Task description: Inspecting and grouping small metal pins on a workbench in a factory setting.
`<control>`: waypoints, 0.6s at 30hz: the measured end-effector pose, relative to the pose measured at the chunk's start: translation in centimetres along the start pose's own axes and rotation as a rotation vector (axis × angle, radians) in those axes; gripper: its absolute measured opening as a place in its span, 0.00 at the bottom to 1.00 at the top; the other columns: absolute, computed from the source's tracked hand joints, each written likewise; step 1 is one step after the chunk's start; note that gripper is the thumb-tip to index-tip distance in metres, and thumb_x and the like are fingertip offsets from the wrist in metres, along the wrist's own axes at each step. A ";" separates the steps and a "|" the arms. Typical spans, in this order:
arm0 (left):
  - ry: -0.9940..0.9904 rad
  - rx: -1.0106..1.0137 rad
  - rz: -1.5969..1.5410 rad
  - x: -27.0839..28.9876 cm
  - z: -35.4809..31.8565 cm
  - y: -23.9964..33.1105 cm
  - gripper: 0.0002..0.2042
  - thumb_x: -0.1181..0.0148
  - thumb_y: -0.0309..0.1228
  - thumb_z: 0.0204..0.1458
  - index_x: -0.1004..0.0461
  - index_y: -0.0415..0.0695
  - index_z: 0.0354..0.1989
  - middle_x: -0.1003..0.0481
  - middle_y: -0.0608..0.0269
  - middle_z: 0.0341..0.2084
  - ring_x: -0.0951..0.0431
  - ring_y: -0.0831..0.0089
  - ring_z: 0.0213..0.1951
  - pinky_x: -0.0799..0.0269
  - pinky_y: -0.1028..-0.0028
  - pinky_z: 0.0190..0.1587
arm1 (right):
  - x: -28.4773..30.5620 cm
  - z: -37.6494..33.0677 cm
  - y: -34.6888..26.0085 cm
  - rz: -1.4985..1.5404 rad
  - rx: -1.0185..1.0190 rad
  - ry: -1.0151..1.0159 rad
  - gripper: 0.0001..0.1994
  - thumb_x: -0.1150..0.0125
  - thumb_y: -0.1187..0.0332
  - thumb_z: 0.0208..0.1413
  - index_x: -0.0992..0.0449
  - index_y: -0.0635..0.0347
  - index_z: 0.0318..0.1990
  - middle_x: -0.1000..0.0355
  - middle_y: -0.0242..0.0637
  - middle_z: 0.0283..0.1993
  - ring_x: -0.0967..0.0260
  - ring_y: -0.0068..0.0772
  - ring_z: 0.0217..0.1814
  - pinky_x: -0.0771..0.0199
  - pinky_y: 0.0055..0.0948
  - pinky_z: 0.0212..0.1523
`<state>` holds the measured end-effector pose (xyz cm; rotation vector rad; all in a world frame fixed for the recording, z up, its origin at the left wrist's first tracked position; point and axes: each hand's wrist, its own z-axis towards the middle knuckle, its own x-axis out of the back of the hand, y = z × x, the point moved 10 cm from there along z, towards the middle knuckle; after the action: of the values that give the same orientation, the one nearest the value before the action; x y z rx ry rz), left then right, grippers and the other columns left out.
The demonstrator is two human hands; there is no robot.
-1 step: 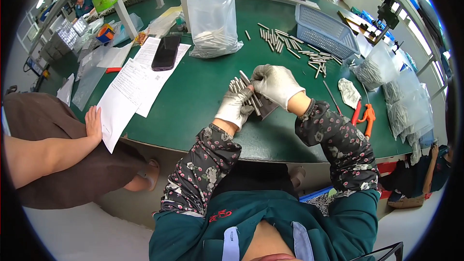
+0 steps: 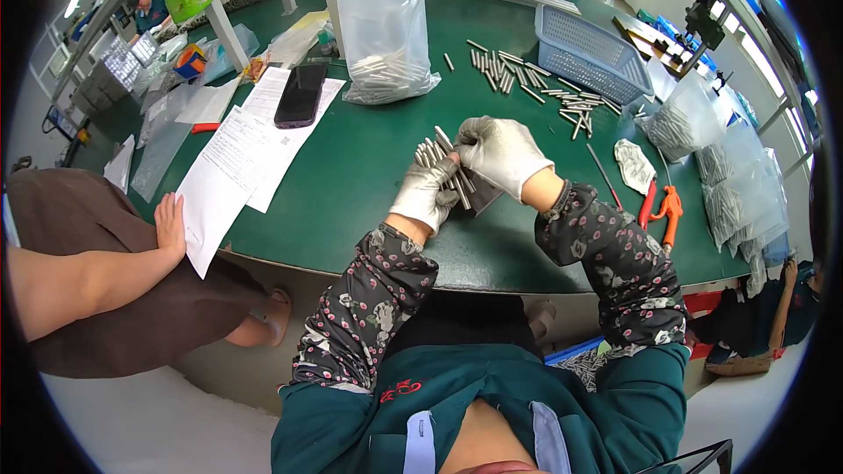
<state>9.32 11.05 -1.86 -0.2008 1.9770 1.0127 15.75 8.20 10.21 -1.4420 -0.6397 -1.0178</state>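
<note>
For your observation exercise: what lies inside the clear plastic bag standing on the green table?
The clear plastic bag holds a heap of small metal rods at its bottom; those deeper in the heap are covered.

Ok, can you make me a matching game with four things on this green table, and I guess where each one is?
Things:
1. metal rods bundle
2. dark phone
3. blue basket
4. orange-handled pliers

Places:
A. lying on white papers
B. far right part of the table, beside loose rods
C. held in the left hand, with the right hand on it
D. near the table's front edge, right of the right forearm

Pairs: 1-C, 2-A, 3-B, 4-D
</note>
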 end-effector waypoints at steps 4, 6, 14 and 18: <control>-0.101 -0.065 0.074 -1.2 -1.0 0.9 0.12 0.43 0.21 0.45 0.34 0.47 0.38 0.30 0.69 0.24 0.31 0.84 0.18 0.46 0.89 0.08 | -0.4 -0.9 1.3 0.188 0.068 0.048 0.13 0.43 0.67 0.45 0.27 0.64 0.37 0.28 0.42 0.33 0.30 0.32 0.34 0.31 0.25 0.37; -0.099 -0.087 0.105 -1.3 -0.9 1.0 0.12 0.43 0.21 0.44 0.34 0.46 0.38 0.30 0.68 0.25 0.30 0.82 0.19 0.45 0.89 0.08 | -1.1 -1.6 2.6 0.531 -0.012 0.001 0.14 0.47 0.66 0.46 0.27 0.63 0.40 0.29 0.46 0.38 0.31 0.38 0.39 0.34 0.27 0.43; -0.330 -0.086 0.177 -3.6 -1.2 -0.6 0.14 0.41 0.20 0.42 0.35 0.46 0.37 0.30 0.66 0.25 0.27 0.75 0.25 0.33 0.84 0.16 | 1.9 -6.4 7.4 0.997 -0.167 0.226 0.18 0.47 0.59 0.50 0.32 0.64 0.43 0.31 0.32 0.33 0.37 0.17 0.25 0.35 0.16 0.26; -0.390 -0.185 0.491 -7.8 -2.4 -2.6 0.16 0.40 0.18 0.39 0.37 0.44 0.36 0.31 0.68 0.29 0.28 0.78 0.29 0.30 0.81 0.26 | 2.4 -9.2 8.3 0.732 -0.129 0.211 0.20 0.44 0.61 0.46 0.31 0.65 0.44 0.29 0.39 0.38 0.32 0.26 0.33 0.32 0.21 0.36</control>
<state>13.68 5.83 3.29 0.3770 1.6030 1.4253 21.97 -2.39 7.51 -1.4842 0.1223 -0.6147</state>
